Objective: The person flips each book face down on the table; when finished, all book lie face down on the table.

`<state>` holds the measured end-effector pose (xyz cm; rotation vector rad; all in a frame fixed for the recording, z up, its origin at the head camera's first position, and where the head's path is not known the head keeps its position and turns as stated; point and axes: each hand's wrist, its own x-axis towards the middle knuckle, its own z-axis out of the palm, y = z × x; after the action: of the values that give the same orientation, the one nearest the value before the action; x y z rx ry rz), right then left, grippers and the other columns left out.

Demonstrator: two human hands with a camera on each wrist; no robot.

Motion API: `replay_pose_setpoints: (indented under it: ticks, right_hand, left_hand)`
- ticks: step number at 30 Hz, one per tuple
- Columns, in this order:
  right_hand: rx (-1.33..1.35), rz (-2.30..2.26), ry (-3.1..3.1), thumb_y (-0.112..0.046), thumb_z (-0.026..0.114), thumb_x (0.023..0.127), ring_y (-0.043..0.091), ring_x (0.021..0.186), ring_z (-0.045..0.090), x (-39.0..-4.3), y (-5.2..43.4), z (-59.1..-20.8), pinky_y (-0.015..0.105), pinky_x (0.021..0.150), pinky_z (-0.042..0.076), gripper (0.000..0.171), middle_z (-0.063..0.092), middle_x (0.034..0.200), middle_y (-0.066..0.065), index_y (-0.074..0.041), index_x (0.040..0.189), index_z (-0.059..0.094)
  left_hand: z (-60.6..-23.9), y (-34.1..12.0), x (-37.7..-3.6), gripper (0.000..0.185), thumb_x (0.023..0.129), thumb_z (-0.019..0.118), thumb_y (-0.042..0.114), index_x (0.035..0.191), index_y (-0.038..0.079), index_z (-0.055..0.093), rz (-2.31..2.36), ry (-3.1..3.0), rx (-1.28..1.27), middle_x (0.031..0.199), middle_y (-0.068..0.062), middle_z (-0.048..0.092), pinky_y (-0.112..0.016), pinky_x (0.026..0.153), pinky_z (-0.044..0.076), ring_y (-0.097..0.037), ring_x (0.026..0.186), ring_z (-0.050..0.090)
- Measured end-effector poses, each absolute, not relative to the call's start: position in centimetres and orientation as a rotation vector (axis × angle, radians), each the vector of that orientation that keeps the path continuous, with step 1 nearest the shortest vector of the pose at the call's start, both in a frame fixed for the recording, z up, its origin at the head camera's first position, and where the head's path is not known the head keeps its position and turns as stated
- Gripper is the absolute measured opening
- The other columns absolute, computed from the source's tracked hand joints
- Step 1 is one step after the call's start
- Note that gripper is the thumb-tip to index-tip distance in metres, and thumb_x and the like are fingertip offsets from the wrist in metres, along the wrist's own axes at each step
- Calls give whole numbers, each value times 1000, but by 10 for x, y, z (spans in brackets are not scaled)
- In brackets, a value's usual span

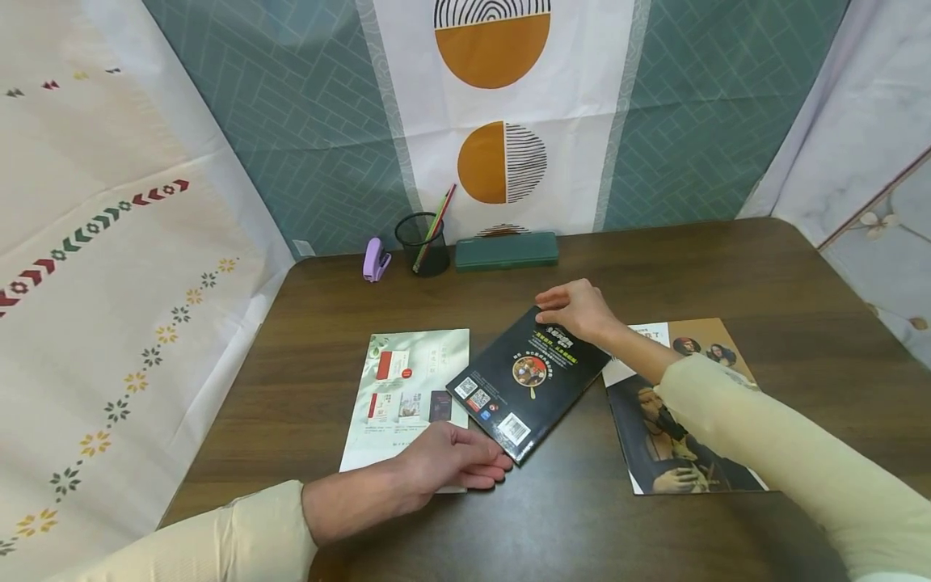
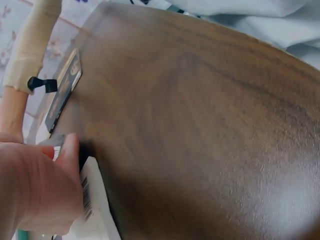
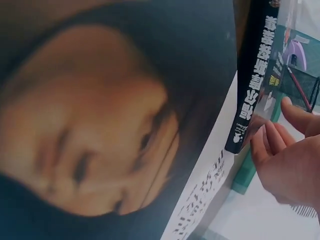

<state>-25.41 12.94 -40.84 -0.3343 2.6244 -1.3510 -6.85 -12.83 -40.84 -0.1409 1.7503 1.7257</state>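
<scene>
Left to right: a pale green book (image 1: 407, 388) lies flat on the brown worktop (image 1: 727, 275), and the left hand (image 1: 451, 462) rests on its lower corner, fingers straight and touching the near corner of the black book (image 1: 527, 380). That black book sits mid-frame, tilted diagonally. The right hand (image 1: 578, 311) curls its fingers over its far corner. A magazine (image 1: 684, 461) lies at right, under the right forearm.

A purple stapler (image 1: 375, 259), mesh pen cup (image 1: 423, 245) and green case (image 1: 506, 250) line the table's (image 1: 727, 267) far edge.
</scene>
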Motion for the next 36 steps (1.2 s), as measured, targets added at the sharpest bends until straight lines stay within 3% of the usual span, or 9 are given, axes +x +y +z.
replay_pose_setpoints:
  ticks: [6,11,15,19,24,31,36]
  right_hand:
    - [-456,-1301,2534,-12,76,100,41,142,52,-246,139,-408,56,114,45,60,59,150,20,3,154,52]
    - [-598,-1199,2507,-17,83,95,50,149,39,-233,154,-400,61,116,40,87,37,166,23,2,164,33]
    - [-659,-1099,2476,-21,90,88,50,155,25,-219,165,-396,63,120,31,110,22,172,26,3,168,18]
    - [-681,-1019,2456,-24,95,83,50,157,20,-206,175,-396,64,121,28,124,18,172,30,4,168,9]
    - [-678,-1027,2457,-20,95,81,55,152,25,-195,185,-399,64,116,37,124,19,170,32,6,167,10]
    - [-587,-1019,2629,-16,95,81,54,140,48,-175,186,-400,53,95,58,107,45,157,34,6,163,31]
    - [-601,-939,2765,-12,93,82,51,130,60,-169,186,-403,53,92,59,93,55,148,33,9,157,42]
  left_hand:
    - [-400,-140,-74,25,103,67,6,121,-11,73,1611,1726,-44,112,-21,78,-38,88,62,-21,94,78]
    - [-391,-159,-92,24,102,70,8,119,-8,75,1463,1721,67,109,-20,78,-40,88,62,-23,93,78]
    - [-381,-179,-116,23,101,72,10,118,-5,77,1316,1850,172,109,-16,79,-40,88,63,-24,94,77]
    - [-372,-198,-140,21,99,76,12,115,0,78,1142,2075,254,102,-11,78,-36,86,61,-23,90,72]
    - [-371,-212,-163,25,95,83,15,115,4,76,991,2314,338,95,-6,74,-35,80,56,-22,86,65]
    - [-384,-209,-179,64,91,87,17,145,-2,59,1040,2381,639,136,-14,68,-40,101,55,-28,116,65]
    - [-396,-199,-180,78,89,89,14,154,-2,51,1068,2416,748,148,-15,62,-46,107,52,-30,128,63]
